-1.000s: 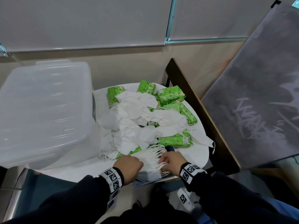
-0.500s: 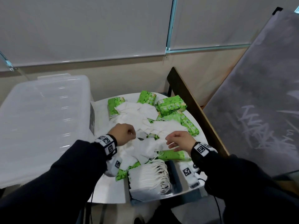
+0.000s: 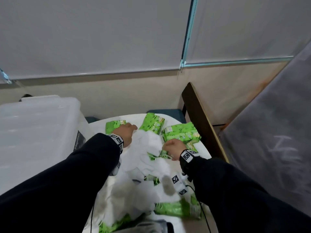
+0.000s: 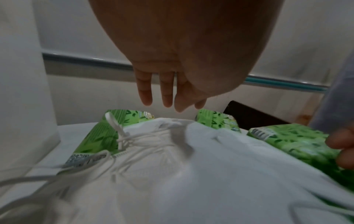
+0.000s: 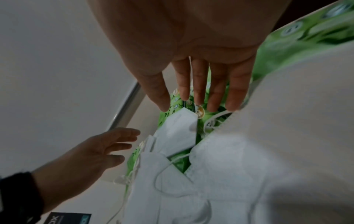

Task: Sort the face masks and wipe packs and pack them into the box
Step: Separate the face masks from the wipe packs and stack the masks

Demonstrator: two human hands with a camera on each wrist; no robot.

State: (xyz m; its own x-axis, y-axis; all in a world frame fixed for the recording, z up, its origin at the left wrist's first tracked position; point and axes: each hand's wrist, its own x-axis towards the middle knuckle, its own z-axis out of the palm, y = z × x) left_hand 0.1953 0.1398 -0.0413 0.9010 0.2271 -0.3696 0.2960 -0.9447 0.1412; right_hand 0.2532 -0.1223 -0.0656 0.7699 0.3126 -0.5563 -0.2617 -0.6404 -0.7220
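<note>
White round worktop (image 3: 204, 149) set against a beige wall with grey blinds above. Nearest the body, a loose heap of white face masks (image 3: 148, 165) spreads over the middle, ear loops trailing, with green wipe packs (image 3: 180, 132) poking out under and around it; one more pack lies at the near edge. Right hand (image 3: 173, 148) sits at the heap's right side, fingers (image 5: 216, 84) fairly straight and close together, tips down at a folded mask and a pack; whether they have hold of anything, cannot tell. Left hand (image 3: 125, 133) reaches farther, over the heap's far left edge toward a pack, fingers (image 4: 145, 91) straight and slightly spread, holding nothing. Clear plastic box (image 3: 37, 132) stands to the left, just beside the worktop; lid looks on, nothing visible inside. Sorting seems barely started. Risks: loops are tangled across masks and pack corners, so lifting one mask could drag others or sweep a pack off the edge. Near-edge pack looks most exposed.
</note>
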